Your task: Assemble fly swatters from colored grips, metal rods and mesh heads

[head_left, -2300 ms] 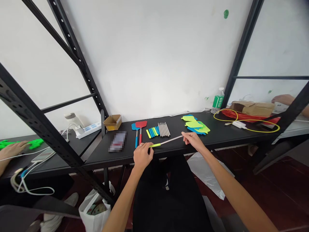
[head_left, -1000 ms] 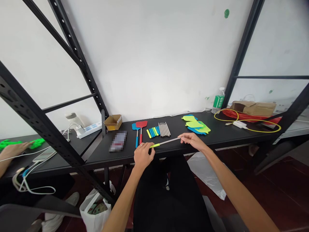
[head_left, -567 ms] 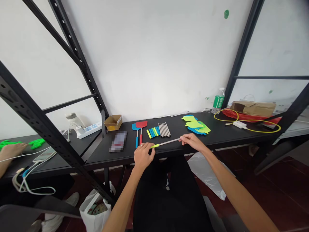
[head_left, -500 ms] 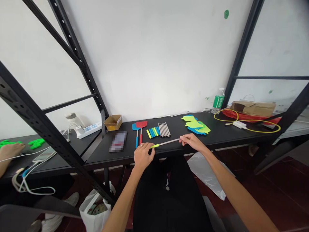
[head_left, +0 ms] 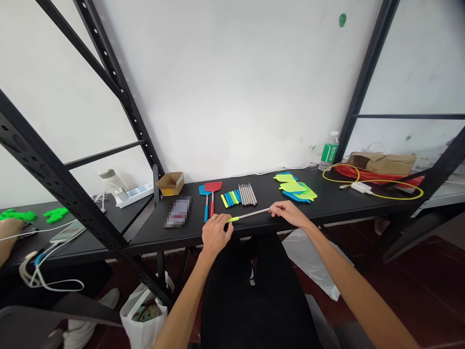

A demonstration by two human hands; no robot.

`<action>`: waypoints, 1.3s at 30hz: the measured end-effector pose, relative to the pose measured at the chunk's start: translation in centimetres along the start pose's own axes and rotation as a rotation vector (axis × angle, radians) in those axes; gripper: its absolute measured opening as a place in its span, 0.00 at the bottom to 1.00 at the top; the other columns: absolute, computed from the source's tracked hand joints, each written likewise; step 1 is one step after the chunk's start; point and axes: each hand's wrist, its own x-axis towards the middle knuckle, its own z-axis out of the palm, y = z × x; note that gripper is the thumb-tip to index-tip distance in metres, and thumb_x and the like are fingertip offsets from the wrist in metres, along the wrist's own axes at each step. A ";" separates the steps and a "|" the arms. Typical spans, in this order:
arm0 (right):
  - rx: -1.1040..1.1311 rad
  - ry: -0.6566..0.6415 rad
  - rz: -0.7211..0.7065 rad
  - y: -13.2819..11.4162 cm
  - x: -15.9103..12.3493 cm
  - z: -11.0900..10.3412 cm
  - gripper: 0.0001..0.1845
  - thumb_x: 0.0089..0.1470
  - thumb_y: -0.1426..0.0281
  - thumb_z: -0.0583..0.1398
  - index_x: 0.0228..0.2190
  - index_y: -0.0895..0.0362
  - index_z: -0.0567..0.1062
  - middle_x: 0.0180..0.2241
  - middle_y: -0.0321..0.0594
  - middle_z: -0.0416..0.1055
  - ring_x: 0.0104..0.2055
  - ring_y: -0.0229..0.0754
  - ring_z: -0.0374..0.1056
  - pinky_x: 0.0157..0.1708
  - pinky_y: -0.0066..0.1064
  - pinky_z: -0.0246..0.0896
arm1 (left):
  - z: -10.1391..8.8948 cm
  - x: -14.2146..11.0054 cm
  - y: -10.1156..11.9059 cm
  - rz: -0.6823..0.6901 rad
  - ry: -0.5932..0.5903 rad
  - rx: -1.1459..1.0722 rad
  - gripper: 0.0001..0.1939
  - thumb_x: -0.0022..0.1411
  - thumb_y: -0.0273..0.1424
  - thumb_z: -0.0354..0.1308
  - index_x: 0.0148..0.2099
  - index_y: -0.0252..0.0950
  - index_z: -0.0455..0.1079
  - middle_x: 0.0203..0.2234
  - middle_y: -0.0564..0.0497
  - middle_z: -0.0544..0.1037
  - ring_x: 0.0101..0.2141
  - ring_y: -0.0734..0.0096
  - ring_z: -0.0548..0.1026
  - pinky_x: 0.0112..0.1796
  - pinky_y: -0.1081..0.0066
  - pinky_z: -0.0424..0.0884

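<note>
My left hand (head_left: 217, 231) is closed on a yellow-green handle (head_left: 232, 220) of a fly swatter. A thin metal rod (head_left: 253, 213) sticks out of that handle to the right, and the fingertips of my right hand (head_left: 286, 213) pinch its far end. Behind them lie several yellow and blue handles (head_left: 231, 198) in a row, beside a row of bare metal rods (head_left: 247, 195). A blue fly swatter (head_left: 205, 203) and a red fly swatter (head_left: 212, 198) lie left of the rows. To the right is a pile of yellow, green and blue swatter heads (head_left: 296, 188).
A phone-like blurred item (head_left: 178, 212) and a small cardboard box (head_left: 170, 183) are on the left of the black table (head_left: 148, 232). A water bottle (head_left: 329, 151) and yellow cable (head_left: 392, 196) are on the right. Another person's hand (head_left: 9, 237) is at far left, beyond a metal post (head_left: 65, 174).
My two hands keep their hold on the handle and rod, almost unmoved. At far left, the other person's hand has shifted left.
</note>
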 end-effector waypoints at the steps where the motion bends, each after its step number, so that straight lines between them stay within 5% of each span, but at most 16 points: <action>1: 0.003 0.001 0.003 0.0 0.0 0.0 0.19 0.58 0.55 0.58 0.29 0.56 0.79 0.29 0.41 0.77 0.31 0.44 0.68 0.33 0.33 0.59 | 0.0 0.0 0.0 0.002 0.001 -0.002 0.09 0.65 0.29 0.53 0.42 0.41 0.75 0.38 0.51 0.81 0.39 0.64 0.76 0.40 0.67 0.69; 16: 0.070 -0.004 0.023 0.3 0.0 0.0 0.16 0.54 0.58 0.62 0.37 0.56 0.80 0.32 0.42 0.79 0.37 0.47 0.72 0.38 0.35 0.62 | 0.4 -0.2 -0.3 -0.012 0.008 -0.026 0.09 0.65 0.28 0.52 0.41 0.40 0.74 0.37 0.51 0.81 0.39 0.64 0.75 0.40 0.67 0.68; 31: -0.031 0.017 0.026 -0.5 -0.2 0.2 0.19 0.56 0.54 0.59 0.31 0.57 0.80 0.28 0.41 0.78 0.30 0.44 0.69 0.31 0.32 0.57 | -0.7 0.0 0.1 0.013 -0.079 -0.034 0.09 0.67 0.33 0.49 0.43 0.40 0.71 0.34 0.51 0.77 0.37 0.65 0.74 0.38 0.69 0.66; 39: 0.081 0.008 0.071 -0.5 -0.2 0.1 0.19 0.53 0.57 0.62 0.40 0.57 0.79 0.34 0.45 0.80 0.40 0.50 0.74 0.41 0.37 0.64 | -0.3 -0.1 0.0 -0.057 -0.101 -0.050 0.08 0.63 0.29 0.51 0.41 0.41 0.70 0.33 0.53 0.77 0.37 0.67 0.75 0.35 0.69 0.66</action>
